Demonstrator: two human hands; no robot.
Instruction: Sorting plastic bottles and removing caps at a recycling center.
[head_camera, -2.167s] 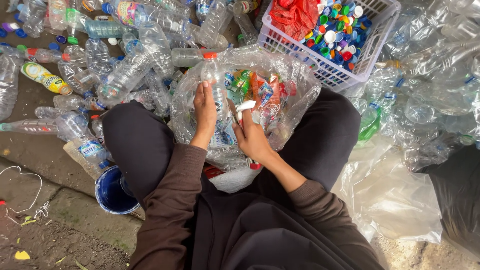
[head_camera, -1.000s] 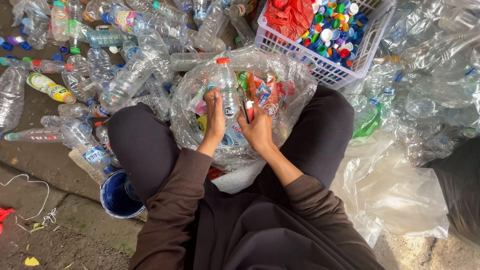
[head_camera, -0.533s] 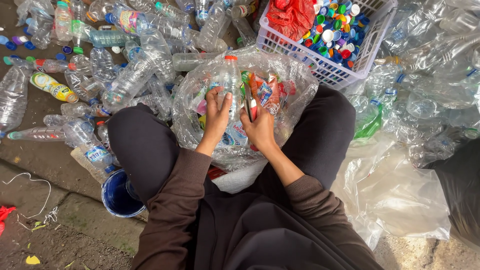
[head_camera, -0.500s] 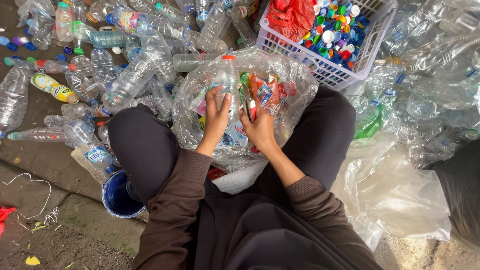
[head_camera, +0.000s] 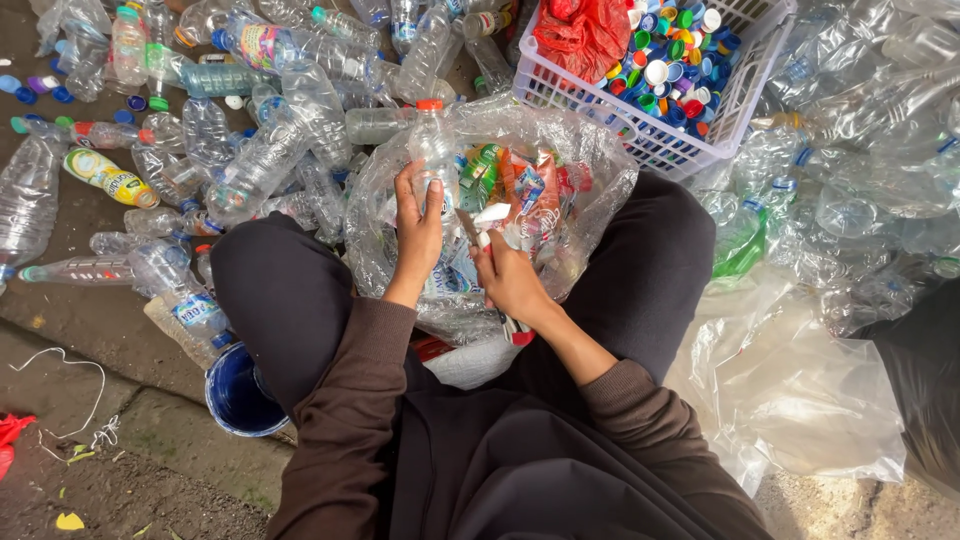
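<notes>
Label stripping | red-capped clear bottle (head_camera: 436, 150) is gripped by left hand (head_camera: 418, 225) | small blade (head_camera: 468, 226) is clenched in right hand (head_camera: 512, 282) | label bag (head_camera: 600, 190) below

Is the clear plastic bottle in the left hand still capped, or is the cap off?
Capped. The clear plastic bottle, gripped by the left hand, stands roughly upright over the clear plastic bag of torn labels, with its red cap on the neck.

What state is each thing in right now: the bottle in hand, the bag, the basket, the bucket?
Clear bottle: upright, orange cap on, held by left hand.
Right hand: grips a small blade-like tool.
Clear bag: open, holding labels.
White basket: full of caps.
Blue bucket: upright.
</notes>
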